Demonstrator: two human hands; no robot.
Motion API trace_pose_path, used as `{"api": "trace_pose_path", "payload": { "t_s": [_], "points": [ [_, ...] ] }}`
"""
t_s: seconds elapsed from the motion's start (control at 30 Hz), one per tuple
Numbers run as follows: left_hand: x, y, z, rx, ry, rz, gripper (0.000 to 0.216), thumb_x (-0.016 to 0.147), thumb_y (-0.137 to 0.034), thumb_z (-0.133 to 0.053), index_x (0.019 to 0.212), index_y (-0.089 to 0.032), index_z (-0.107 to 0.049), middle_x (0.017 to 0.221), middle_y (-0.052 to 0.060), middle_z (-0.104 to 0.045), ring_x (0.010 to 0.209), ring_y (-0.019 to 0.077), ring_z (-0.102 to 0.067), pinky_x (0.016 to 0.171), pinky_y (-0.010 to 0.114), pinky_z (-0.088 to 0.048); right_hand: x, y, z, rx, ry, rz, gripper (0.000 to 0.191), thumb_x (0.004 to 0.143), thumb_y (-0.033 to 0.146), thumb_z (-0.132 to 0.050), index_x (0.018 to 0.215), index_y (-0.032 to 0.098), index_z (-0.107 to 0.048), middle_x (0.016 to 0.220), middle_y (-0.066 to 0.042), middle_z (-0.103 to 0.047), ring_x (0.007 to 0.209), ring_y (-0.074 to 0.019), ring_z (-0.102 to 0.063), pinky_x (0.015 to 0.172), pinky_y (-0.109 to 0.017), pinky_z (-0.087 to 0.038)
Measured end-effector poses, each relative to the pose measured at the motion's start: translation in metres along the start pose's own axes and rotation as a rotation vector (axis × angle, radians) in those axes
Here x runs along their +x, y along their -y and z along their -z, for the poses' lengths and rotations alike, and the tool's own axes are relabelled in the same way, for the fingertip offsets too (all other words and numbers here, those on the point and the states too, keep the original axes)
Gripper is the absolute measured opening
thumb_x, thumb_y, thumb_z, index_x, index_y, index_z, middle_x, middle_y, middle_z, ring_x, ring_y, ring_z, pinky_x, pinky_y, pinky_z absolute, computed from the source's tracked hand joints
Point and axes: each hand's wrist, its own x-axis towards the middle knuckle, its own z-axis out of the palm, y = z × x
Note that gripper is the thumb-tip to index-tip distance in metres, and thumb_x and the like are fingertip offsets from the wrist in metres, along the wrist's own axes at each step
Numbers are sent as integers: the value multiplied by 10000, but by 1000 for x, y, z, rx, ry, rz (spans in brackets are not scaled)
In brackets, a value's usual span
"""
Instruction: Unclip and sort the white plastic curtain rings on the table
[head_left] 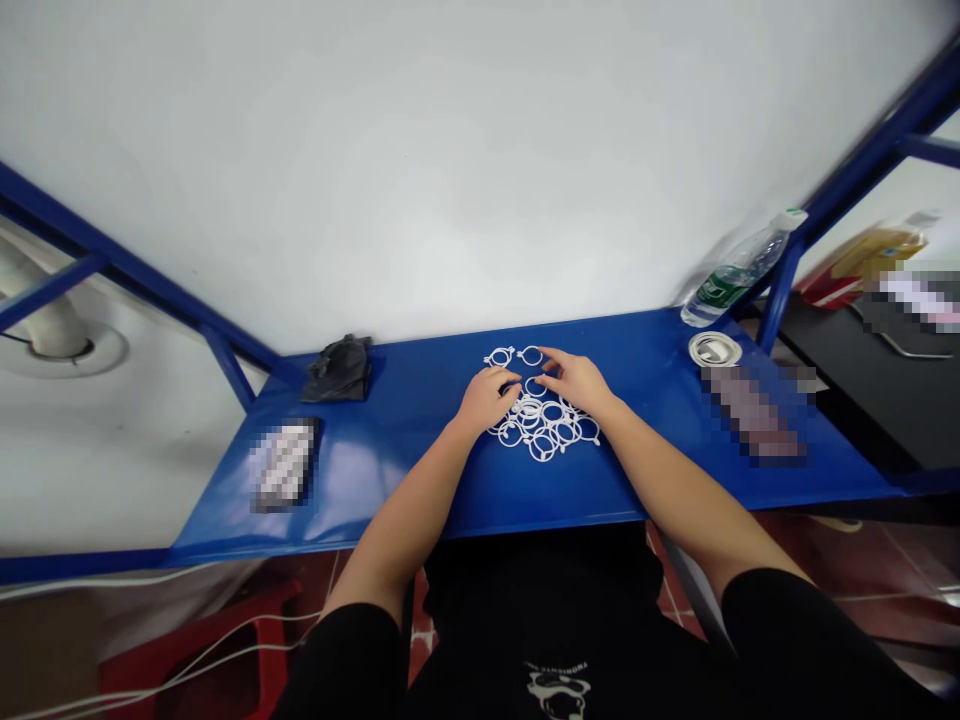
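A heap of several white plastic rings (544, 425) lies in the middle of the blue table (420, 470). Two more white rings (514, 355) lie joined just behind the heap. My left hand (487, 397) rests on the left side of the heap, fingers curled and pinching one ring. My right hand (576, 381) lies over the heap's right side, fingers bent down onto a ring between the two hands. The hands nearly touch each other above the rings.
A dark crumpled cloth (339, 368) sits at the back left, a blurred flat object (283, 465) nearer left. At the right stand a clear water bottle (739, 270), a round white coil (715, 349) and another blurred object (756, 412). A white wall rises behind.
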Motion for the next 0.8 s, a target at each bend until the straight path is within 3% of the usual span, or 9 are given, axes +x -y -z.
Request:
{"api": "trace_pose_path", "payload": {
  "t_s": [0.33,0.47,0.67,0.8],
  "points": [
    [1,-5,2,41,68,-1,169,958,-267,-668,1071,-248,-792,1098,27,-797,1043,218,-695,1006,404,-532,-1,0,8,-186,139,43,222,955,306,-696,1148,250,-792,1168,-78,-751,1060,-243,-712,891,-338,-541],
    [1,-8,3,78,76,19,157,959,-288,-675,1060,-273,-794,1138,17,-797,1091,223,-699,1038,410,-510,-1,2,8,-193,163,48,142,955,304,-691,1037,250,-793,1070,-59,-744,995,-218,-700,853,-303,-510],
    [2,-9,5,147,40,198,169,967,-403,-695,1053,-295,-792,1176,17,-788,1205,260,-665,1133,482,-439,-2,6,11,-187,153,30,103,930,252,-650,893,228,-743,953,-41,-735,846,-180,-662,748,-268,-442],
    [0,-6,3,135,64,199,240,984,-461,-675,1126,-297,-775,1360,34,-723,1347,277,-602,1214,529,-369,-4,11,14,-129,90,5,108,938,256,-608,916,231,-711,888,-23,-745,759,-176,-645,673,-271,-402]
  ]
}}
